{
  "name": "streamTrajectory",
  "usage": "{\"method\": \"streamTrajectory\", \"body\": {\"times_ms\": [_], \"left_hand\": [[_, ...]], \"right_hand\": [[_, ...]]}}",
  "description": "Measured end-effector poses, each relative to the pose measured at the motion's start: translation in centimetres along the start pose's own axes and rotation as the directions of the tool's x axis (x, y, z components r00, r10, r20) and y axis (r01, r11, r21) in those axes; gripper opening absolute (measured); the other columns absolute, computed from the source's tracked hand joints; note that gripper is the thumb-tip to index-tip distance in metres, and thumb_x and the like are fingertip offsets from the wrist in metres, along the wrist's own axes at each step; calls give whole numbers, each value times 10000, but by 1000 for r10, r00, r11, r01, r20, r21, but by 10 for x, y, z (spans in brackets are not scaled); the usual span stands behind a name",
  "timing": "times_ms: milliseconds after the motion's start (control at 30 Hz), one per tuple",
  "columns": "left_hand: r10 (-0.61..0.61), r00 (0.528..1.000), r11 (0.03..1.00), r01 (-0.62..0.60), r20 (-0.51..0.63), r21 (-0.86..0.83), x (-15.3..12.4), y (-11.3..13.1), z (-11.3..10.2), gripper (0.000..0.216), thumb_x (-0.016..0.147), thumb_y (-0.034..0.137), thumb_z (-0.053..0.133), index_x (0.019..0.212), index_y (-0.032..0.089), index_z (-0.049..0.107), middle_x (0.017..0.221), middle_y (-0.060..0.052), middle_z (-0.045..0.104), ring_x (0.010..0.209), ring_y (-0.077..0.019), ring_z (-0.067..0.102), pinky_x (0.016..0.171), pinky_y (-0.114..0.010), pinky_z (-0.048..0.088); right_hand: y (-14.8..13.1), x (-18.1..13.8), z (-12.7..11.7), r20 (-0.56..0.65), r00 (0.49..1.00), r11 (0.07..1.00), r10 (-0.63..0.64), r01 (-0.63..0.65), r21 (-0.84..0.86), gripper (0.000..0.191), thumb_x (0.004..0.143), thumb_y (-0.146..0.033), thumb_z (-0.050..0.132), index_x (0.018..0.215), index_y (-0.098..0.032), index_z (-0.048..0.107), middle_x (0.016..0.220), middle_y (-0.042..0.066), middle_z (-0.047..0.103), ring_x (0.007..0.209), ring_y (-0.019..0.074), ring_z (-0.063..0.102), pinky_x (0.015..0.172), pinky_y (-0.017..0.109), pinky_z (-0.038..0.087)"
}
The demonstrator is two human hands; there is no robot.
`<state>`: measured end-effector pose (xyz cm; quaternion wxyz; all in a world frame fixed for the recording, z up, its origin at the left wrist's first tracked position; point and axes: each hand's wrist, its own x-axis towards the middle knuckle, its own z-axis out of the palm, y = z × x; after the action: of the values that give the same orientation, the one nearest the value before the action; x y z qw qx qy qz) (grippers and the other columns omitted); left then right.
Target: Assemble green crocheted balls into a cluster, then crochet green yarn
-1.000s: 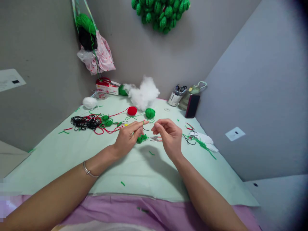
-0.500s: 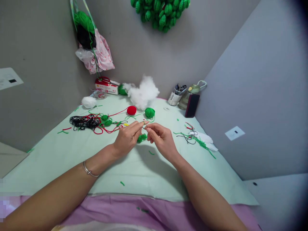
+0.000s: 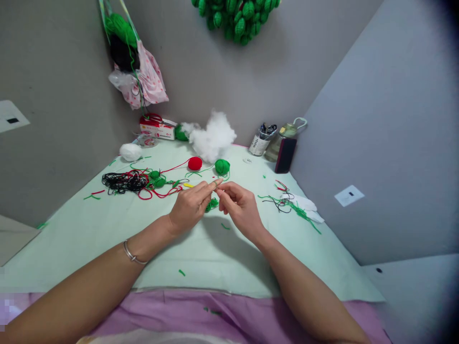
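Observation:
My left hand [image 3: 191,205] and my right hand [image 3: 239,206] meet fingertip to fingertip above the pale green table [image 3: 107,234]. Both are closed in a pinch. A small green crocheted piece [image 3: 211,204] hangs between them, held by my left fingers. My right fingers pinch something thin at the piece's top, too small to make out. A green yarn strand runs from there back to a green yarn ball [image 3: 222,166]. A red yarn ball [image 3: 195,163] lies beside the green one.
A tangle of black, red and green yarn [image 3: 131,182] lies at the left. White stuffing [image 3: 211,136], a white ball [image 3: 130,152], a red box [image 3: 157,128], a pen cup [image 3: 261,141], a bottle [image 3: 281,143] and a dark phone [image 3: 284,155] stand along the back. Yarn scraps [image 3: 294,204] lie at the right.
My right hand has moved left from beside the small scissors to touch my left fingertips. The scissors are now hidden behind my hands. The left hand has stayed nearly still.

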<state>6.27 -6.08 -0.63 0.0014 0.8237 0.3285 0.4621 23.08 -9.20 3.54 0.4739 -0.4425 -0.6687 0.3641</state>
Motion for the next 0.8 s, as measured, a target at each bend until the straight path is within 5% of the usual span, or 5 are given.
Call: {"method": "streamTrajectory", "body": {"times_ms": [233,800], "left_hand": [[36,999,999,-36,-20,8,0,1,0,380,1035,181,421,1354,140,624,768,-17,605,646,-131,559,621,-228,445],[13,1000,1000,-14,10,8,-2,-2,3,400,1045,190,394,1385,197,604,815,-26,649,680,-131,588,639,-232,460]], "right_hand": [[0,-1,1,-29,999,996,-32,30,-84,186,941,-356,574,898,-190,647,588,-47,540,520,103,507,523,235,404],[0,-1,-1,-24,999,994,-27,24,-111,202,944,-369,563,880,-194,641,571,-46,534,514,105,492,530,240,394]]}}
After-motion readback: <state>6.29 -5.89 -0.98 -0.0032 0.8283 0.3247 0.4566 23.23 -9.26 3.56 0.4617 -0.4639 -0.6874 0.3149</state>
